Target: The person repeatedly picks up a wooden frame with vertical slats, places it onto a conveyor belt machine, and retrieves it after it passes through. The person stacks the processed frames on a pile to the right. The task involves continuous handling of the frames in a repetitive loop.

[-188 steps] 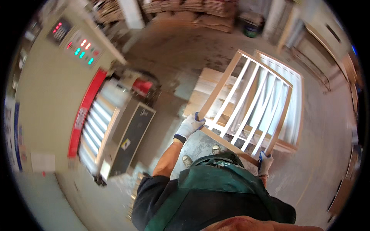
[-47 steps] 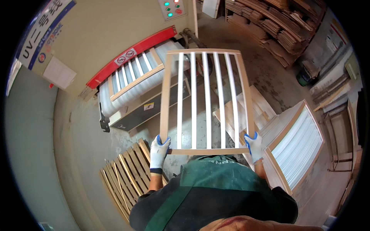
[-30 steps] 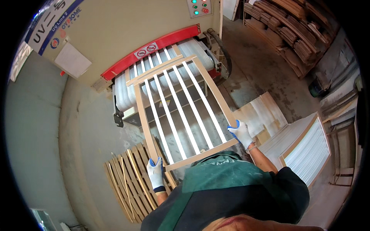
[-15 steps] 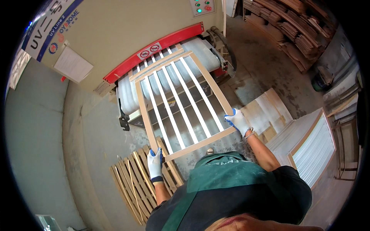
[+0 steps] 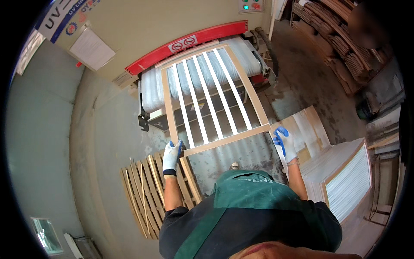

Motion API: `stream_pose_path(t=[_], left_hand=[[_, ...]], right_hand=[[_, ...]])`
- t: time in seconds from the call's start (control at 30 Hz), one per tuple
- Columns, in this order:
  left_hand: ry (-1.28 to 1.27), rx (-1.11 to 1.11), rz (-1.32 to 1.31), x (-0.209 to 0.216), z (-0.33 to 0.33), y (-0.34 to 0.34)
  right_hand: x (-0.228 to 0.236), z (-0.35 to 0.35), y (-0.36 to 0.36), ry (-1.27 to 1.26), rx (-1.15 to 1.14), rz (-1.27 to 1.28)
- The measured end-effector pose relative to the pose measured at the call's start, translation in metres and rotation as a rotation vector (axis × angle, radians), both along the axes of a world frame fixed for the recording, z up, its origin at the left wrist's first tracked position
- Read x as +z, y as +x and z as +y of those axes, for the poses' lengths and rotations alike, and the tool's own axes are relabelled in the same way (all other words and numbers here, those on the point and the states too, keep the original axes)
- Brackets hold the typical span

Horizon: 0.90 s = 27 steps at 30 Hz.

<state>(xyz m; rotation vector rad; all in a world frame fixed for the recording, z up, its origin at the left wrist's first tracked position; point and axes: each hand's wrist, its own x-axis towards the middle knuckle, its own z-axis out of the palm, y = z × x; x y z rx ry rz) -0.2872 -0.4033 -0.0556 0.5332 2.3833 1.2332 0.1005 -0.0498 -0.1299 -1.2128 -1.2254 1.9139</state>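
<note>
A slatted frame [image 5: 228,140] with tan rails and white bars slants up from my hands, its far end resting on the grey, textured conveyor belt [image 5: 152,93]. My left hand [image 5: 171,159], in a white and blue work glove, grips the frame's near left corner. Just beyond the near right corner, my right hand [image 5: 286,143] is off the frame, its gloved fingers apart and nothing in them. Beyond the frame's far rail, a tan rail of another piece shows at the machine's mouth, mostly hidden under the red guard bar [image 5: 148,59].
The large beige machine [image 5: 172,19] stands ahead, with a lit control panel [image 5: 251,5]. A wooden pallet [image 5: 151,190] with loose strips lies at my left. Stacked white-edged panels [image 5: 349,181] stand at my right. Brown boards [image 5: 336,39] are piled at the far right.
My right hand has let go of the frame's near right corner and opened beside it. The frame has moved forward over the belt. The piece ahead has gone further under the red bar.
</note>
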Motion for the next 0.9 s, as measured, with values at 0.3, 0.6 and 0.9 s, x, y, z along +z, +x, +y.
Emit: stream_pose_path(t=[0.3,0.6,0.9], left_hand=[[0.160,0.112,-0.293,-0.031,0.019,-0.068],[0.107,0.107,-0.244,-0.047,0.035,-0.170],[0.065,-0.283,0.012,0.075,0.233,-0.002]], right_hand=[[-0.034,-0.034,0.093,-0.138,-0.152,-0.084],[-0.008,-0.037,0.209,0.078,-0.650,-0.466],[0.033,-0.064,0.429,-0.234,-1.046,-1.517]])
